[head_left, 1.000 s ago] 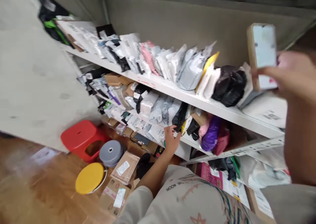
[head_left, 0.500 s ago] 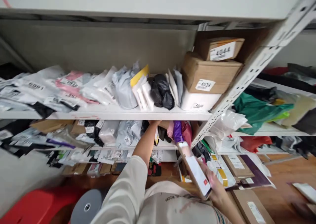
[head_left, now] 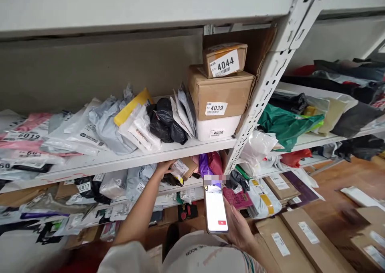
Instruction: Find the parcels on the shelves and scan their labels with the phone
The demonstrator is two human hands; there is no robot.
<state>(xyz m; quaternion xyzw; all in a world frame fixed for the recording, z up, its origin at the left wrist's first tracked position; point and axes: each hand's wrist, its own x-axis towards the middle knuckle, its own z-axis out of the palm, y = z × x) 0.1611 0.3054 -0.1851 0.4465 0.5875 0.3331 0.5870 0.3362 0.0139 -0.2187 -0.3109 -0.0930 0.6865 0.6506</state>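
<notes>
My left hand (head_left: pixel 164 168) reaches under the upper shelf (head_left: pixel 126 157) and grips a small brown cardboard parcel (head_left: pixel 184 168) with a white label, among grey and black mailer bags on the second shelf. My right hand (head_left: pixel 237 229) holds a smartphone (head_left: pixel 215 208) upright in front of my chest, its bright white screen facing me. Purple and red bags (head_left: pixel 210 164) lie just right of the parcel.
Stacked boxes labelled 4044 (head_left: pixel 224 60), 4039 (head_left: pixel 221 92) and 4038 (head_left: pixel 218 127) stand by the perforated metal upright (head_left: pixel 258 100). Plastic mailers (head_left: pixel 99 124) crowd the shelf. Green and black bags (head_left: pixel 285 122) fill the right bay. Cardboard boxes (head_left: pixel 288 237) lie on the wooden floor.
The view swung right and closer to the shelves. My left hand moved up to the small brown parcel. My right hand lowered the phone and turned its screen toward me.
</notes>
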